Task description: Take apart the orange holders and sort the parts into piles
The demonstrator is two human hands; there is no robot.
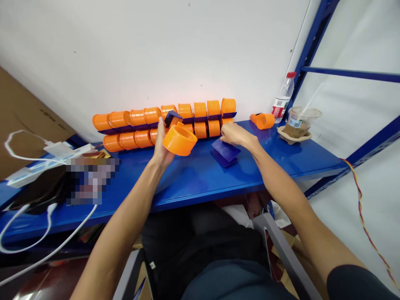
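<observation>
My left hand [163, 146] is closed around a wide orange plastic ring [179, 141], which it holds tilted above the table. A small dark blue piece [171, 118] sticks up by the left fingertips; whether it is joined to the ring I cannot tell. My right hand [234, 134] is closed, its fingers pinching the upper edge of a glossy dark blue sheet [226, 150]. Under it lies another dark blue sheet [224, 161]. Behind both hands, several orange rings stand in two stacked rows [140, 117] against the wall, with dark blue strips between them.
On the right stand a plastic bottle [283, 98] with a red cap and a drink cup [297, 121] in a carton holder. A loose orange piece [265, 121] lies nearby. A power strip [37, 164], white cables and a dark pouch [43, 187] occupy the left of the blue table [193, 183].
</observation>
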